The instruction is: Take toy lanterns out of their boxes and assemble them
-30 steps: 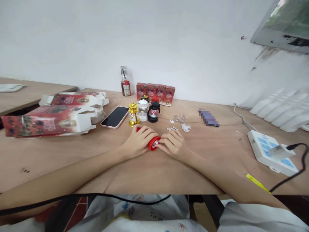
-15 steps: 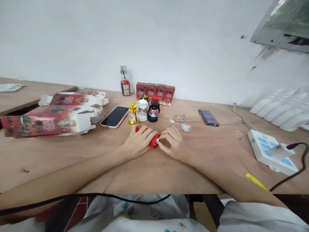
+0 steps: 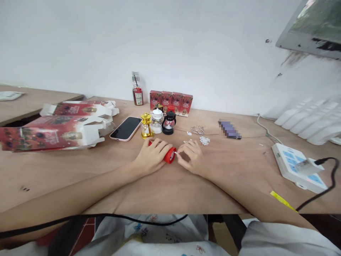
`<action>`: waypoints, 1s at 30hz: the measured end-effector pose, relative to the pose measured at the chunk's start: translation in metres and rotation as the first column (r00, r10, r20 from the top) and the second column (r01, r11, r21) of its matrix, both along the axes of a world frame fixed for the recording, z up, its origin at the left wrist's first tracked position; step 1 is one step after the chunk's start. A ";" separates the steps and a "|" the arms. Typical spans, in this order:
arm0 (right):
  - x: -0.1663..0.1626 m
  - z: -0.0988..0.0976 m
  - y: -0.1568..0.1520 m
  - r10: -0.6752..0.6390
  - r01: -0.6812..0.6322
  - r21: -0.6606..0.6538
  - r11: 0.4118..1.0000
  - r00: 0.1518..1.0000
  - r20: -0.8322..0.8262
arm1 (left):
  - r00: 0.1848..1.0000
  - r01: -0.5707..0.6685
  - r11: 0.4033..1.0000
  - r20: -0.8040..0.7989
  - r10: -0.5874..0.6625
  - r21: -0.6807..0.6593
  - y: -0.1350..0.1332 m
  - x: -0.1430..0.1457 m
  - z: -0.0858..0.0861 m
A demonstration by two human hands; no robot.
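Note:
A red miniature lantern (image 3: 169,155) lies on its side on the table, its round base facing right. My left hand (image 3: 152,156) is wrapped over its body and hides most of it. Close to the base, my right hand (image 3: 191,158) pinches a small white tab (image 3: 176,153) between thumb and forefinger. Just beyond my hands stand a gold lantern (image 3: 146,126), a white lantern (image 3: 157,121) and a black lantern (image 3: 169,123), with more lanterns partly hidden behind. Loose white pieces (image 3: 205,140) and thin metal wire loops (image 3: 197,130) lie beyond my right hand.
Several red boxes (image 3: 174,101) and a bottle (image 3: 138,94) stand by the wall. A phone (image 3: 126,128) and opened cartons (image 3: 50,133) lie left. A pixelated dark object (image 3: 229,129) and a white power strip (image 3: 298,167) with a black cable are right.
My right hand has drawn slightly away from the lantern's base, and the white tab now shows at its fingertips. The left hand keeps its hold. The view has shifted a little.

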State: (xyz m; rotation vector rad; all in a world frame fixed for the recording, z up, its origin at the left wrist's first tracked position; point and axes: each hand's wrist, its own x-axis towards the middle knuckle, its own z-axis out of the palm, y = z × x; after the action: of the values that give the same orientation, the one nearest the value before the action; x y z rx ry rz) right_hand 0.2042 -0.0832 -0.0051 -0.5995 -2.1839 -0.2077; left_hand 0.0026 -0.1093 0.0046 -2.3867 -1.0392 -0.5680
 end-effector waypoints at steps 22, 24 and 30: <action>0.033 -0.010 0.062 -0.580 0.611 -0.149 0.777 0.788 0.208 | 1.000 -0.008 0.998 0.000 0.008 -0.055 0.000 -0.001 0.000; 0.033 -0.008 0.052 -0.487 0.496 -0.070 0.866 0.866 0.111 | 1.000 -0.001 0.998 0.014 0.002 -0.062 0.000 -0.001 0.000; 0.018 0.002 0.010 -0.021 0.004 0.213 0.977 0.997 0.078 | 0.999 0.018 0.995 0.053 -0.013 -0.102 0.000 -0.002 0.000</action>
State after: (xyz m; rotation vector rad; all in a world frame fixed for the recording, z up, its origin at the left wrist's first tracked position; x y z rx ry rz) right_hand 0.2224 -0.0736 -0.0034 -0.4906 -2.1978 -0.4733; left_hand 0.0004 -0.1089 0.0050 -2.4833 -1.0976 -0.5989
